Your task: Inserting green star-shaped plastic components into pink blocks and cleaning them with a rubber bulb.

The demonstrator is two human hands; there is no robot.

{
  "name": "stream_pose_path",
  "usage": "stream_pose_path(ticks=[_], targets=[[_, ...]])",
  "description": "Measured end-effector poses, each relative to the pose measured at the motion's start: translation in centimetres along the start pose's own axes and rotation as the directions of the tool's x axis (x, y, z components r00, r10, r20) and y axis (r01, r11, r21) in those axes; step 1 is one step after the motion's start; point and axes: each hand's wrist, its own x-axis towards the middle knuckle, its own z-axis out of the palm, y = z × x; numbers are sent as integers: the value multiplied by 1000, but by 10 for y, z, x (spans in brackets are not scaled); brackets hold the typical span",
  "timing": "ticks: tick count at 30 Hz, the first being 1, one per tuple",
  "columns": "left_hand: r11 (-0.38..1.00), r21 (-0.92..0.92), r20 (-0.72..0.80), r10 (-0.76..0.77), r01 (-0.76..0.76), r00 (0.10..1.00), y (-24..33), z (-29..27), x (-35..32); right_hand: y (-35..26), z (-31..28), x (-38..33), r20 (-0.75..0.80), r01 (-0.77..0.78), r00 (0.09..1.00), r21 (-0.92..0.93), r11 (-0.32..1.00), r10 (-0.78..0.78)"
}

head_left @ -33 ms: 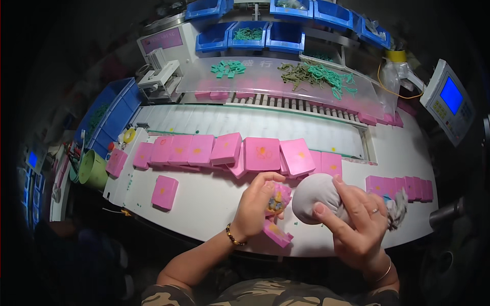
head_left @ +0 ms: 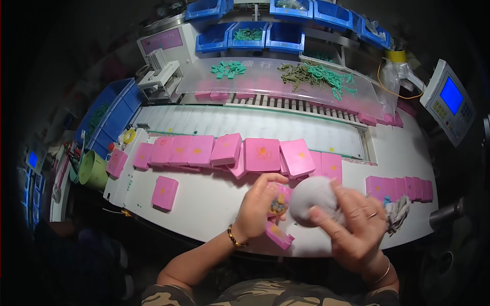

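Pink case [head_left: 278,204], open and small, sits in the left hand [head_left: 258,206] just above the near edge of the white table [head_left: 214,204]; its lid or lower half hangs down toward that edge, and something small and mixed in colour shows inside it. The left hand's fingers are curled around the case, grasping it from the left. The right hand [head_left: 357,229] is clenched around a grey cloth ball [head_left: 314,201], which presses against the case's right side. The ball looks blurred.

Behind the hands a row of closed pink cases [head_left: 224,150] runs across the table, overlapping one another, from the left end to past the middle. One single case [head_left: 165,193] lies alone to the left, nearer the front edge, with bare tabletop between it and the left hand. A shorter row of cases [head_left: 400,187] lies at the right, close to the right hand, and a crumpled rag [head_left: 398,211] lies just beside that hand at the table's right edge.

Beyond the row lies a pale belt [head_left: 245,122], then a clear sloped cover [head_left: 275,81] with green parts on it. A green cup [head_left: 91,171] stands off the table's left end.
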Motion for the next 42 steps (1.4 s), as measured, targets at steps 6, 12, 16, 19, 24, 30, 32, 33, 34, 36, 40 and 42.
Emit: stream_pose_path(ticks=[6,12,16,19,24,30,32,33,34,36,40,42], targets=[[996,-50,5,71,-71,997,2,-3,-3,-9,24,-26,309,99,943,87,991,-121],[962,-180,-172,177,-208,969,2,-23,11,23,22,-54,394,-167,903,-49,985,173],[871,-488,61,-35,61,997,15,-7,3,25,25,-44,413,-185,890,-55,981,191],[944,-305,92,-102,126,990,16,6,-5,12,27,-21,313,-304,921,207,930,232],[984,82,10,161,-161,987,5,14,-15,-1,49,-8,451,-573,815,722,388,364],[974,87,307,174,-210,936,14,-15,-17,1,57,-11,238,-369,914,825,428,328],[998,-68,385,19,8,923,20,-30,-16,3,48,-9,280,-368,923,846,386,264],[986,-126,503,-28,105,864,21,-34,-15,3,45,-8,314,-367,928,864,345,201],[964,-169,613,-61,207,788,22,-37,-15,3,45,-7,313,-365,929,864,347,197],[918,-219,666,-108,331,739,30,-38,-16,1,48,-4,284,-278,948,959,-64,145],[988,-77,633,-52,130,773,52,-39,-7,-3,59,-3,351,-347,881,935,-70,316],[997,61,501,10,-47,866,71,-55,7,-2,60,-2,356,-427,866,892,150,351]])
